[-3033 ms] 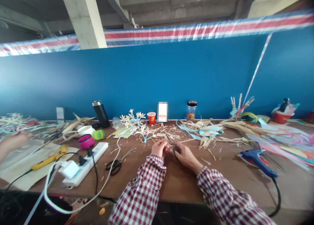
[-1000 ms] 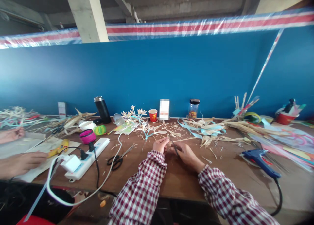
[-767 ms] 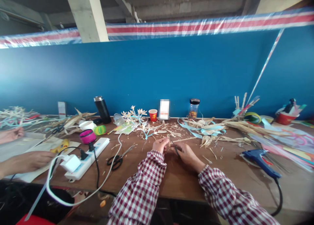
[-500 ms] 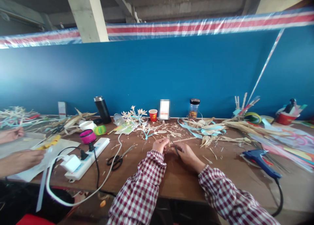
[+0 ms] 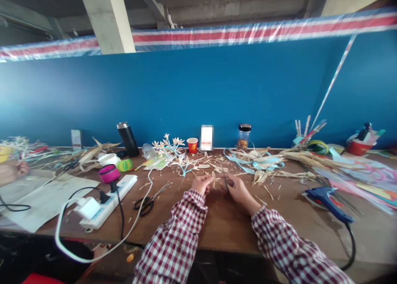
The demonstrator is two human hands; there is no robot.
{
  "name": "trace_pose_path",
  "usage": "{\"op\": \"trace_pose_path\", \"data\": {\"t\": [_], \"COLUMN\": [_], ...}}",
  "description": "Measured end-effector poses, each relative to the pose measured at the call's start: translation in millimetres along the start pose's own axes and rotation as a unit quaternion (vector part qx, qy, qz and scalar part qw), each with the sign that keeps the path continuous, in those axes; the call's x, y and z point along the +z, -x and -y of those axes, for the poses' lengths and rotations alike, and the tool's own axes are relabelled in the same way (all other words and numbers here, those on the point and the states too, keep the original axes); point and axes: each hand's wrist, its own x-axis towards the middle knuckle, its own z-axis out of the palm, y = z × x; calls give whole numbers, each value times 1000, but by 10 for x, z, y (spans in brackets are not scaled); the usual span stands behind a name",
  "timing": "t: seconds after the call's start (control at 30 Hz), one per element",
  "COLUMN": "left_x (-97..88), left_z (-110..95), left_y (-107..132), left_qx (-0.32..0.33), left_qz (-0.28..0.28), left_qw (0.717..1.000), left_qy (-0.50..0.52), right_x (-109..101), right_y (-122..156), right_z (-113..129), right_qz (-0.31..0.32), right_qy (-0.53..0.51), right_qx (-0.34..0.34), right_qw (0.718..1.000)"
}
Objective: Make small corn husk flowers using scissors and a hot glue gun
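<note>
My left hand (image 5: 201,183) pinches a small tan strip of dried husk (image 5: 213,180) upright between thumb and fingers. A short gap to the right, my right hand (image 5: 238,190) is closed around a slim dark tool (image 5: 226,184); its exact kind is hard to make out. Just beyond both hands lie husk scraps (image 5: 217,164) and a small flower piece with a pale blue stem (image 5: 184,167). Several pale husk flowers (image 5: 169,144) stand behind that. Black-handled scissors (image 5: 144,205) rest on the table left of my left forearm.
A power strip (image 5: 108,203) with a white cable (image 5: 136,226) lies at the left. A blue glue gun (image 5: 328,201) is at the right. At the back stand a black flask (image 5: 127,139), red paper cup (image 5: 192,145) and jar (image 5: 244,137). A co-worker's hand (image 5: 14,171) is far left.
The dark tool in my right hand has moved slightly right, away from the husk strip. At the far left, the co-worker's nearer hand and the yellow tool have left the white sheet.
</note>
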Motion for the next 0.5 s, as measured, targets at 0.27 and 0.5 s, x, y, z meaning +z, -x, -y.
{"op": "trace_pose_path", "data": {"t": [0.27,0.5], "left_x": [75,93], "left_z": [-20,-81], "left_y": [74,129], "left_qx": [1,23], "left_qz": [112,152], "left_qw": [989,966], "left_qy": [-98,-207], "right_x": [-161,-244], "right_y": [-6,33], "right_z": [69,112], "right_qz": [18,60], "right_qy": [-78,-32], "right_qx": [28,28], "right_qw": [996,997]}}
